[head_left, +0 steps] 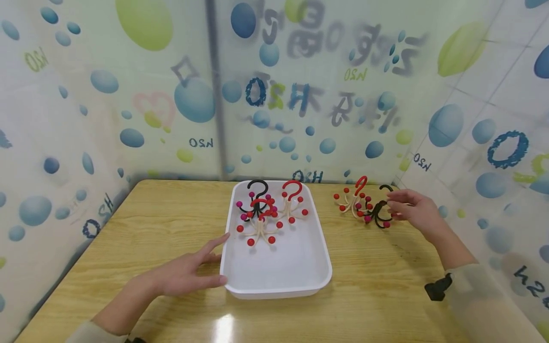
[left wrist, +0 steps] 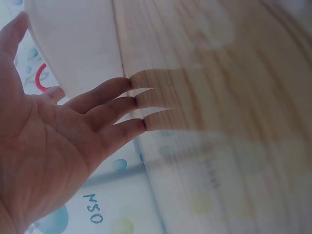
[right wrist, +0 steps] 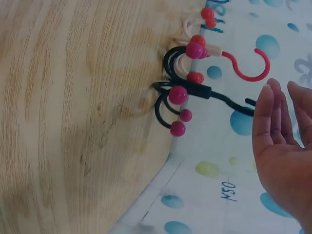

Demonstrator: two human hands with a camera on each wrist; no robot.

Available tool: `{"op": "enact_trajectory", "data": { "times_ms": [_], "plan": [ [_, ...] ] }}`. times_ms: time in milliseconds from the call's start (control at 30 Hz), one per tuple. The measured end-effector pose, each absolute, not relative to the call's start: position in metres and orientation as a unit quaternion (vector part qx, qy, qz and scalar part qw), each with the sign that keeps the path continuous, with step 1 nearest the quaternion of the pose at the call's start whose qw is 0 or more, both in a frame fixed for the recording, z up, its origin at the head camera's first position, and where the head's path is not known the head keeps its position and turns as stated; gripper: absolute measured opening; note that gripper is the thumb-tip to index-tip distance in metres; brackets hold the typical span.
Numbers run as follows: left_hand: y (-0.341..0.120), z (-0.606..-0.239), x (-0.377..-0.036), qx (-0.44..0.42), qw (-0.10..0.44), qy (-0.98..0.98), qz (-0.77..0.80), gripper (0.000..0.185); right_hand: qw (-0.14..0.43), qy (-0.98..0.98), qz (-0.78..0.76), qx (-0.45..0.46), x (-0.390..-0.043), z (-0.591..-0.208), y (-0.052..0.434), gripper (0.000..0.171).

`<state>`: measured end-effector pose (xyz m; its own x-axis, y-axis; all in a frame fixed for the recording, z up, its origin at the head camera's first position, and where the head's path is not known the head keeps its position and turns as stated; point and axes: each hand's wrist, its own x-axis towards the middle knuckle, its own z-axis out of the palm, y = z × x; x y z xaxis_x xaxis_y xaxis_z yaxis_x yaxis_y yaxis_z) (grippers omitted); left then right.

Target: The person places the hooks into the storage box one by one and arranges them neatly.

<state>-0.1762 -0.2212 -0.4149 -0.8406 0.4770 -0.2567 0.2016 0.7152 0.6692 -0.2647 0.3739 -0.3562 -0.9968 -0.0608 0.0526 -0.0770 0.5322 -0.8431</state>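
Observation:
My left hand (head_left: pixel 184 274) is at the left side of a white tray (head_left: pixel 279 269), thumb and index fingertip at its rim. The other fingers extend down to the tabletop in the left wrist view. Inside the tray stand a black claw-shaped hook hanger (head_left: pixel 256 207) with magenta balls and two cream ones with red hooks, one nearer (head_left: pixel 260 229), one behind (head_left: pixel 289 206). Right of the tray, my right hand (head_left: pixel 411 209) is beside another black hook hanger (right wrist: pixel 197 89), fairly straight fingers overlapping its hook's end, thumb apart. A cream hanger (head_left: pixel 353 203) stands against its left side.
The wooden table (head_left: pixel 171 214) reaches back to a wall covering (head_left: pixel 240 119) printed with bubbles and letters. Another patterned wall (head_left: pixel 484 157) rises close beyond my right hand. A dark band (head_left: pixel 438 287) shows at my right sleeve.

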Motion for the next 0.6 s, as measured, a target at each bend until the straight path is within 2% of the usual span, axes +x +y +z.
{"op": "enact_trajectory", "data": {
  "times_ms": [200,400,600],
  "plan": [
    [-0.222,-0.416,-0.175,0.184,0.212,0.902,0.330,0.099,0.029,-0.863,0.504,0.018,-0.272,-0.361,0.382,0.055],
    [-0.221,-0.417,-0.176,0.184,0.209,0.903,0.328,0.099,0.056,-0.851,0.523,-0.008,-0.283,-0.368,0.385,0.050],
    [-0.221,-0.416,-0.177,0.189,0.203,0.903,0.328,0.098,0.057,-0.851,0.521,-0.027,-0.293,-0.378,0.385,0.055]
  ]
}}
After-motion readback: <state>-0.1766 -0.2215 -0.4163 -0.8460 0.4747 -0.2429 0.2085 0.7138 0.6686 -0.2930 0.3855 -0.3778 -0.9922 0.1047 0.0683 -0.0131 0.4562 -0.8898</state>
